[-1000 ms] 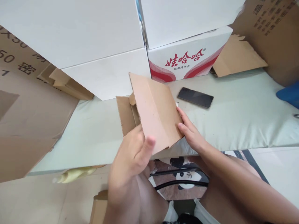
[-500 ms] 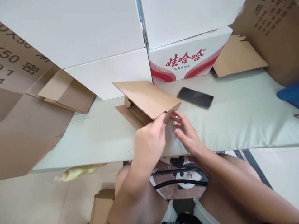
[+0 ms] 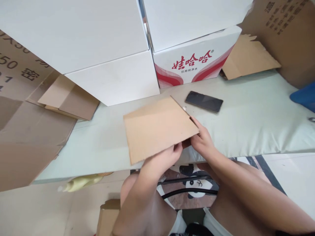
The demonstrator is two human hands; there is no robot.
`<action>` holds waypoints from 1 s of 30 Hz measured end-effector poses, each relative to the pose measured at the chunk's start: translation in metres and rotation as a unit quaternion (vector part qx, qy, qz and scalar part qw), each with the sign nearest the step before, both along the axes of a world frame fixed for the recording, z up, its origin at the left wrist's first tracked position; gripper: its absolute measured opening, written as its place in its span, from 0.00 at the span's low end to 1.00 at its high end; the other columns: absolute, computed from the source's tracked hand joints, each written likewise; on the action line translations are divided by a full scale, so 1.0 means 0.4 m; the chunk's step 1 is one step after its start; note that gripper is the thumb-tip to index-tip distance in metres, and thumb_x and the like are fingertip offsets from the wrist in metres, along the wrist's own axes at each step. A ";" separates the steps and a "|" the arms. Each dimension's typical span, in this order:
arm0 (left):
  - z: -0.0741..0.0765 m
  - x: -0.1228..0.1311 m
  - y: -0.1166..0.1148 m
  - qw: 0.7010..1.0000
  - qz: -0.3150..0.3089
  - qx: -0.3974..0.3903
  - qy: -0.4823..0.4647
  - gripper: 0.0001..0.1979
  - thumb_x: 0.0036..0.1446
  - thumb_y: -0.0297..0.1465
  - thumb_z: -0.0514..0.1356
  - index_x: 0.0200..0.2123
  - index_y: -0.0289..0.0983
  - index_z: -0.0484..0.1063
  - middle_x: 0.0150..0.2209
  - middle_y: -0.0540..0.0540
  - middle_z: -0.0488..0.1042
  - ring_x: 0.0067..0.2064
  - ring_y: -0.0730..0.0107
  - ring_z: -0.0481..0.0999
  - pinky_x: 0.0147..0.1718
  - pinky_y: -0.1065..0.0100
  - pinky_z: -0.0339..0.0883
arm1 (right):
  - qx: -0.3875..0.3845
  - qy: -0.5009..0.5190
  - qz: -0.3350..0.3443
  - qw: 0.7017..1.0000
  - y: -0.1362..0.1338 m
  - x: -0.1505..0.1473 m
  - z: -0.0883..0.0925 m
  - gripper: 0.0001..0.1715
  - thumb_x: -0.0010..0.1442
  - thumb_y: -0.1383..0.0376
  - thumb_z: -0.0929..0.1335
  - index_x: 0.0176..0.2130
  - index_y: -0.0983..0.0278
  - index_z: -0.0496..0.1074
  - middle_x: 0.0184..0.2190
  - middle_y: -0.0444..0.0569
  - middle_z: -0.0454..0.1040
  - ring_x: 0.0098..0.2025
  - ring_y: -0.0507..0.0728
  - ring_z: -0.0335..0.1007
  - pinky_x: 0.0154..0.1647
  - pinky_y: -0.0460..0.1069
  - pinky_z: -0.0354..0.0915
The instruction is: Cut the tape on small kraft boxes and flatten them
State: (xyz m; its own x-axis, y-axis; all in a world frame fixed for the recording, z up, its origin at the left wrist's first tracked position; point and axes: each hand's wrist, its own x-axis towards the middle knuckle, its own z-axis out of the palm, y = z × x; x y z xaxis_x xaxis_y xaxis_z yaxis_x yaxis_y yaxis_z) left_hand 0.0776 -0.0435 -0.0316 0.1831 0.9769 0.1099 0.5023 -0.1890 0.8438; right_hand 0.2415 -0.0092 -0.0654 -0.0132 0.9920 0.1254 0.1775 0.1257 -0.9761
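A small brown cardboard box (image 3: pixel 157 127) lies on the pale table (image 3: pixel 246 121) with its lid flap down over it, tilted toward me. My left hand (image 3: pixel 163 159) has its fingers curled under the lid's near edge. At the box's right corner my right hand (image 3: pixel 203 141) pinches the cardboard with fingers closed on it. The box's inside is hidden by the lid.
A black phone (image 3: pixel 204 101) lies just behind the box on the right. Large white cartons (image 3: pixel 98 49) and a red-printed carton (image 3: pixel 194 62) stand at the back. Flat cardboard pieces (image 3: pixel 69 98) lie left; another flap (image 3: pixel 248 57) lies back right. A blue object (image 3: pixel 304 96) sits far right.
The lid flap stood upright a second ago, swung down over the box, and now lies closed. Both hands moved from its sides to its near edge.
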 end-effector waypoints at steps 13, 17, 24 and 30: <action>0.062 -0.118 0.061 0.894 0.299 0.334 0.000 0.08 0.48 0.27 0.63 0.19 0.39 0.69 0.19 0.53 0.67 0.25 0.69 0.71 0.26 0.67 0.65 | 0.100 -0.051 -0.090 0.990 0.018 0.028 -0.018 0.30 0.69 0.61 0.63 0.68 0.53 0.62 0.68 0.49 0.67 0.70 0.61 0.63 0.71 0.63 0.61; 0.067 -0.190 0.084 0.832 0.416 0.332 -0.158 0.13 0.53 0.31 0.58 0.17 0.39 0.68 0.20 0.51 0.67 0.25 0.70 0.68 0.26 0.68 0.61 | 0.163 -0.060 -0.104 0.979 0.028 0.047 -0.036 0.33 0.69 0.59 0.64 0.70 0.52 0.59 0.67 0.51 0.68 0.68 0.63 0.65 0.69 0.63 0.63; 0.019 -0.294 0.094 0.897 0.172 -0.034 -0.407 0.40 0.47 0.67 0.59 0.50 0.42 0.76 0.44 0.40 0.80 0.49 0.49 0.80 0.42 0.57 0.75 | 0.278 -0.025 -0.070 0.958 0.010 0.057 -0.009 0.27 0.67 0.54 0.68 0.64 0.44 0.68 0.61 0.45 0.76 0.60 0.63 0.75 0.63 0.60 0.70; 0.013 -0.296 0.073 0.908 0.061 -0.028 -0.414 0.40 0.38 0.60 0.70 0.52 0.46 0.77 0.52 0.41 0.79 0.51 0.46 0.80 0.47 0.53 0.76 | 0.287 0.019 -0.089 0.954 0.013 0.045 -0.028 0.23 0.68 0.54 0.65 0.61 0.45 0.71 0.60 0.44 0.76 0.61 0.62 0.74 0.64 0.61 0.68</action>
